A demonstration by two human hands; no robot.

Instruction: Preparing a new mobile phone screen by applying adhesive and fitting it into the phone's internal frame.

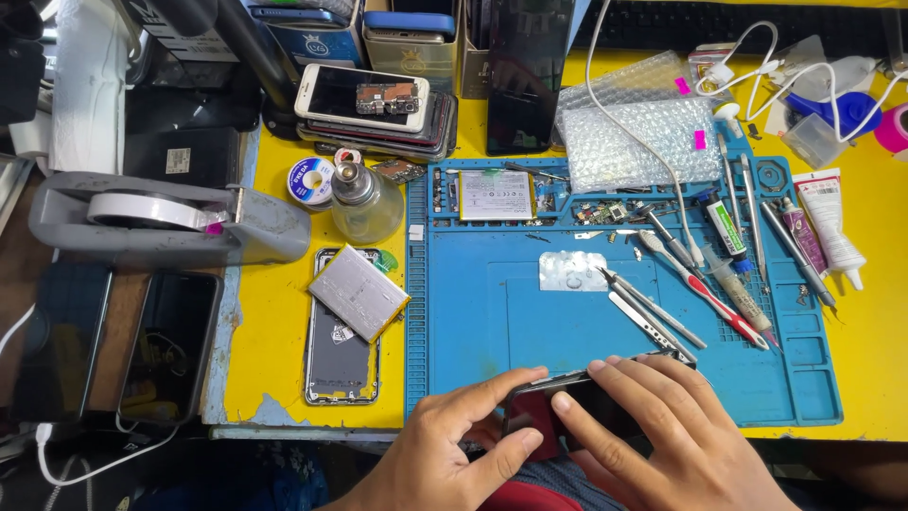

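Both of my hands hold a dark smartphone (558,402) at the near edge of the blue repair mat (473,322). My left hand (445,449) grips its left end, thumb pressed on the reddish corner. My right hand (662,431) covers the right part, fingers spread over the top edge. The phone is tilted toward me and most of its body is hidden by my fingers.
On the mat lie tweezers (653,317), screwdrivers (705,289), a silver foil piece (572,270) and a battery (497,196). An opened phone with a loose battery (357,293) lies left on the yellow table. A tape dispenser (161,220), a glass bottle (364,203), stacked phones (374,109) and glue tubes (832,222) surround it.
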